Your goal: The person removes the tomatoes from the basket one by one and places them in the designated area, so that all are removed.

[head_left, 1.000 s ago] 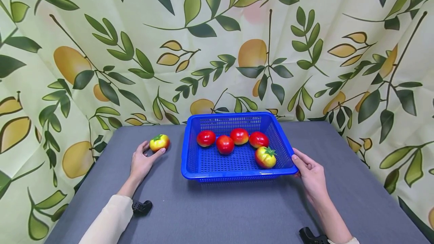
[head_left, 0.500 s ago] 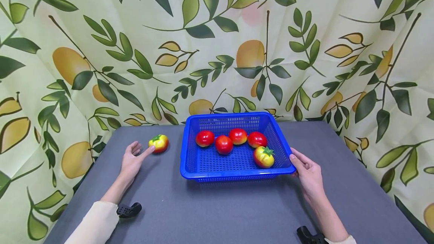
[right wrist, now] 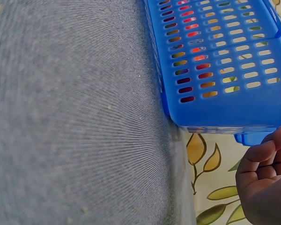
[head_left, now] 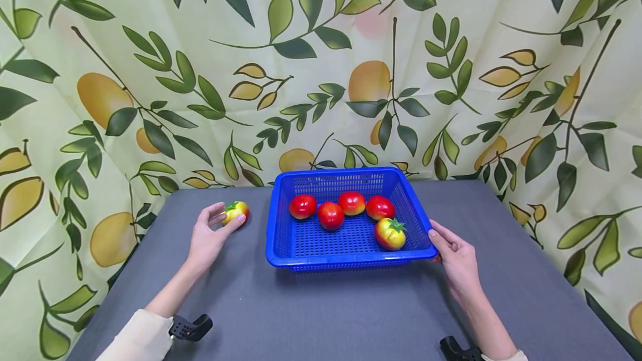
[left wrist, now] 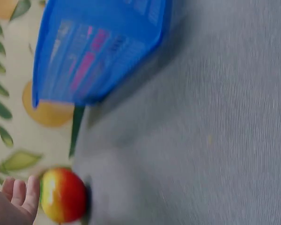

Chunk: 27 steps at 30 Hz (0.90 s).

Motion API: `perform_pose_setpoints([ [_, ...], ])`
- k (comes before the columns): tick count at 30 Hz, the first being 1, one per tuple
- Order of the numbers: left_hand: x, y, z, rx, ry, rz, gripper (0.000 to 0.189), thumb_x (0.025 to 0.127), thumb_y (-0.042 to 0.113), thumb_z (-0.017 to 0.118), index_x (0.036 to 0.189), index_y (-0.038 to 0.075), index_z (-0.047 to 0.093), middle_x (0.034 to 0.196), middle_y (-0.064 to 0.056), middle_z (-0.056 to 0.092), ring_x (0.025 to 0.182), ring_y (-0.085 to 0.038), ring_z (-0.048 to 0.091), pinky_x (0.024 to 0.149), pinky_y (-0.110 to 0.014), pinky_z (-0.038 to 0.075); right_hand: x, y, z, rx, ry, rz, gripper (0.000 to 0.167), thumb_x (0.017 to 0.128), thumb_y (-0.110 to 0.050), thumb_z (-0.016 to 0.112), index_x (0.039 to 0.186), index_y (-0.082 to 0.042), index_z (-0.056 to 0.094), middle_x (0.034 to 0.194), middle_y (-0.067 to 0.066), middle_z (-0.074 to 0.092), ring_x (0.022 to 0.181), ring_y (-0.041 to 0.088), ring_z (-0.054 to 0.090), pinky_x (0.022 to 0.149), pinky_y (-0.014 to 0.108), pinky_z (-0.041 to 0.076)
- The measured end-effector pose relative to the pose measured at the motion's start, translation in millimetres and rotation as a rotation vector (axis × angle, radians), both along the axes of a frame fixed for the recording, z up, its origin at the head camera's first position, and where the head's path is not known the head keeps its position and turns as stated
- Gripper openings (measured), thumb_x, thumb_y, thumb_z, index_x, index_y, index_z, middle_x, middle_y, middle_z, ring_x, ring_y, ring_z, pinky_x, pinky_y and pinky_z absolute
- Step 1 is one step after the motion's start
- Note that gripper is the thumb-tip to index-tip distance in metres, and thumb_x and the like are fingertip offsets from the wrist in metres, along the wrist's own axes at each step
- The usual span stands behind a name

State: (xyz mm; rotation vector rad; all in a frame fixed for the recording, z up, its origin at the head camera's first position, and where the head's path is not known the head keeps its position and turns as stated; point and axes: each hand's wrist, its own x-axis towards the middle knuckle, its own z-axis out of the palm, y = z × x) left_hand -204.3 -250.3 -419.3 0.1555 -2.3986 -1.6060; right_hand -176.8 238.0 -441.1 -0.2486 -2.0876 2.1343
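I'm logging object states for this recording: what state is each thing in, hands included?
Blue basket: upright, five fruits inside.
Four red fruits: in the basket, no green tops showing.
Red-and-yellow fruit: in the basket's near right corner, green top showing.
Loose fruit: on the grey table, left of the basket.
Left hand: beside the loose fruit, thumb spread; contact unclear.
Right hand: gripping the basket's rim.

Plain cream sleeves [head_left: 137, 338] and black, rounded wrist-worn devices [head_left: 189, 328], the left one perforated.
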Motion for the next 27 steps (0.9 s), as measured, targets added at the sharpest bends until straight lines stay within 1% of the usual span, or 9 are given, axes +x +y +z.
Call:
perform_pose_setpoints([
  [3,4.3,15.0,9.8,0.021,0.030,-0.054,0.077,0.087,0.039,0.076,0.144,0.005,0.039,0.141,-0.015,0.045,0.127,-0.029,0.048,0.089,-0.021,0.047,0.2,0.3,-0.2,0.000,-0.003,-0.002,0.061,0.094,-0.033,0.068,0.141,0.002,0.050,0.096,0.000,0.072,0.061,0.008,0.057,0.057,0.021,0.051],
  [5,7.3,25.2,16.4,0.026,0.044,-0.092,0.075,0.087,0.038,0.076,0.144,0.007,0.040,0.140,-0.014,0.046,0.124,-0.030,0.050,0.086,-0.018,0.049,0.4,0.3,-0.6,0.002,-0.005,-0.005,0.061,0.094,-0.033,0.068,0.141,0.002,0.050,0.097,-0.001,0.072,0.061,0.008,0.057,0.058,0.021,0.051],
  [7,9.6,34.9,21.9,0.026,0.060,-0.127,0.073,0.087,0.037,0.076,0.144,0.008,0.041,0.139,-0.013,0.047,0.123,-0.029,0.051,0.090,-0.025,0.050,0.4,0.3,-0.9,0.003,-0.005,-0.007,0.061,0.094,-0.034,0.068,0.141,0.001,0.050,0.098,-0.001,0.072,0.062,0.008,0.058,0.058,0.021,0.051],
  [10,12.2,48.4,28.4,0.019,0.083,-0.171,0.071,0.086,0.036,0.077,0.142,0.008,0.043,0.139,-0.011,0.048,0.122,-0.026,0.050,0.096,-0.041,0.048,0.5,0.2,-1.1,0.005,-0.001,-0.006,0.061,0.094,-0.034,0.068,0.141,0.001,0.050,0.099,-0.001,0.072,0.062,0.009,0.058,0.058,0.021,0.051],
  [13,13.7,60.8,33.0,0.013,0.104,-0.208,0.070,0.085,0.036,0.079,0.139,0.008,0.046,0.137,-0.009,0.050,0.122,-0.025,0.048,0.098,-0.051,0.045,0.4,0.1,-0.7,0.003,0.005,-0.002,0.061,0.094,-0.034,0.068,0.141,0.001,0.050,0.100,-0.001,0.073,0.063,0.009,0.059,0.058,0.020,0.051],
  [16,15.3,72.3,36.0,-0.004,0.117,-0.241,0.070,0.083,0.037,0.080,0.138,0.008,0.047,0.136,-0.010,0.050,0.122,-0.026,0.049,0.096,-0.052,0.046,0.2,0.0,-0.3,0.002,0.023,0.005,0.061,0.094,-0.033,0.067,0.141,0.002,0.050,0.100,-0.001,0.073,0.062,0.008,0.058,0.058,0.020,0.051],
  [20,18.1,87.6,38.7,-0.025,0.143,-0.296,0.068,0.082,0.035,0.082,0.135,0.008,0.049,0.135,-0.010,0.051,0.122,-0.028,0.050,0.095,-0.050,0.047,0.1,-0.3,-0.9,0.000,0.045,0.007,0.059,0.096,-0.031,0.066,0.141,0.004,0.050,0.099,-0.001,0.073,0.061,0.006,0.058,0.056,0.021,0.050],
  [26,19.4,110.8,43.7,-0.068,0.193,-0.376,0.059,0.082,0.032,0.082,0.131,0.015,0.054,0.131,-0.005,0.053,0.115,-0.019,0.053,0.090,-0.045,0.051,0.7,-0.5,-2.5,0.009,0.034,-0.006,0.058,0.096,-0.031,0.066,0.141,0.002,0.050,0.100,-0.001,0.072,0.062,0.007,0.058,0.056,0.021,0.050],
  [27,22.2,116.1,50.0,-0.066,0.196,-0.389,0.057,0.083,0.029,0.081,0.131,0.014,0.054,0.131,-0.005,0.053,0.115,-0.020,0.053,0.090,-0.044,0.051,0.7,-0.5,-2.6,0.016,0.031,-0.009,0.058,0.095,-0.032,0.066,0.141,0.002,0.050,0.100,-0.001,0.072,0.062,0.007,0.058,0.056,0.021,0.050],
])
